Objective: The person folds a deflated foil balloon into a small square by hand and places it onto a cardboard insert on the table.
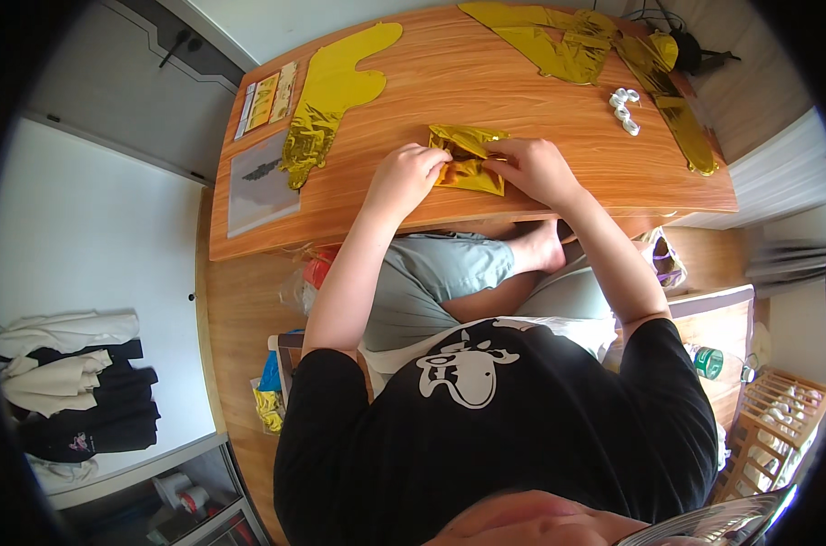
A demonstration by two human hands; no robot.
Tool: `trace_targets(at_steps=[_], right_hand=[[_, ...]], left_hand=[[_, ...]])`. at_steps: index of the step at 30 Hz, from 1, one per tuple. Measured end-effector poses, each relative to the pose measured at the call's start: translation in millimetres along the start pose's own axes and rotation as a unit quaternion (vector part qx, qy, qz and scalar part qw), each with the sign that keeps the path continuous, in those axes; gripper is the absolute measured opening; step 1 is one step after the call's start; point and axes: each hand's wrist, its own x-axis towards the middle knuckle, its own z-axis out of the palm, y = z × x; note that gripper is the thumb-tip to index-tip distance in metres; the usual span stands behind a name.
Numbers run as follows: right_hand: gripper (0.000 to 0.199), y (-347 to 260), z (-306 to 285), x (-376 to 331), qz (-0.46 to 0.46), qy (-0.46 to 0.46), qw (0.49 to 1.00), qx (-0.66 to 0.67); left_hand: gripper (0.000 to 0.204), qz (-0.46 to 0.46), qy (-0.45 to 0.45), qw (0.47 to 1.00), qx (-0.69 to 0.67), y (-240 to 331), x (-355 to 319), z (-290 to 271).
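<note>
A folded piece of shiny gold foil (472, 176), which looks like a flat foil balloon, lies near the front edge of the wooden table (404, 100). My left hand (407, 176) pinches its left side, thumb and fingers together. On the other side, my right hand (535, 169) grips the upper right part with bent fingers. Between the hands the foil is creased, with a fold standing up slightly. Fingers partly cover its edges.
A flat gold foil balloon (345, 77) lies at the table's left, beside a printed card (269, 98) and a clear plastic sleeve (263, 187). More gold foil (559, 41) stretches along the back right. Several small white rolls (623, 111) sit near it.
</note>
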Motion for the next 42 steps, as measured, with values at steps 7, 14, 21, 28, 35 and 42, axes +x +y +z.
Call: trace_targets(at_steps=[7, 14, 21, 28, 35, 42], right_hand=[[0.032, 2.5, 12.3, -6.2, -0.095, 0.051, 0.992, -0.059], [0.035, -0.9, 21.3, -8.2, -0.141, 0.057, 0.98, -0.125], [0.031, 1.1, 13.2, -7.7, -0.187, 0.012, 0.97, -0.155], [0.021, -8.2, 1.3, 7.6, -0.206, -0.05, 0.969, -0.129], [0.019, -7.1, 23.1, 42.5, -0.269, -0.042, 0.944, -0.186], [0.023, -10.7, 29.4, 55.2, -0.353, -0.092, 0.918, -0.153]], left_hand=[[0.02, -0.057, 0.058, 0.996, 0.042, 5.5, -5.1, 10.5], [0.021, -0.052, 0.054, 0.997, -0.018, 6.6, -13.8, 6.0], [0.026, -0.086, 0.107, 0.989, -0.059, 14.7, -32.6, 7.4], [0.022, -0.154, 0.131, 0.978, -0.049, 26.3, -39.6, 10.0], [0.02, -0.158, 0.114, 0.98, -0.042, 22.9, -41.6, 13.6], [0.021, -0.141, 0.164, 0.974, -0.068, 24.4, -42.6, 18.1]])
